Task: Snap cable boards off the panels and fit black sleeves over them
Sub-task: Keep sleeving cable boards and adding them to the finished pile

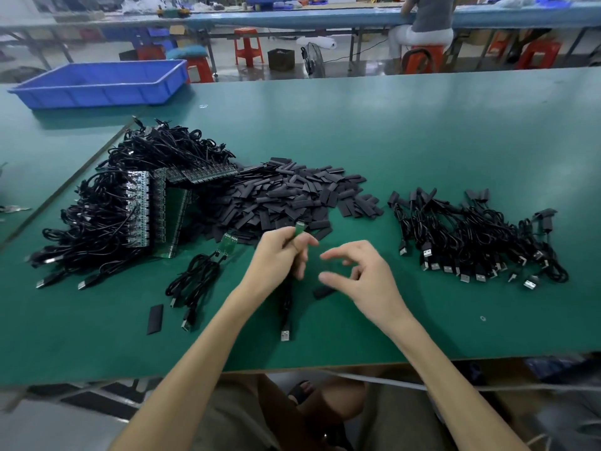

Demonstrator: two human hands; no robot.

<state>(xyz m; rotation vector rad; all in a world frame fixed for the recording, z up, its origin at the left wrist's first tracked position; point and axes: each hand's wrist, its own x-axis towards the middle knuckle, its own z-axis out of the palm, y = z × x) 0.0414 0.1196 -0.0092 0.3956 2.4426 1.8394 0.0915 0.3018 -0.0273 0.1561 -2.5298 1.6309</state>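
Observation:
My left hand (282, 253) grips a small green cable board (300, 230) that sticks up above its fingers; the board's black cable hangs down to a USB plug (285, 335) on the mat. My right hand (359, 276) hovers beside it with loosely curled fingers and holds nothing. A loose black sleeve (323, 292) lies on the mat just below the right hand. At the left stand green panels (140, 209) with attached cables. A heap of black sleeves (289, 196) lies behind my hands. Another snapped-off board with cable (227, 247) lies left of my left hand.
Sleeved cables (474, 236) are heaped at the right. A single sleeve (155, 319) lies near the front left. A blue bin (100, 83) stands at the back left of the green table (422, 131). A person sits at the far bench.

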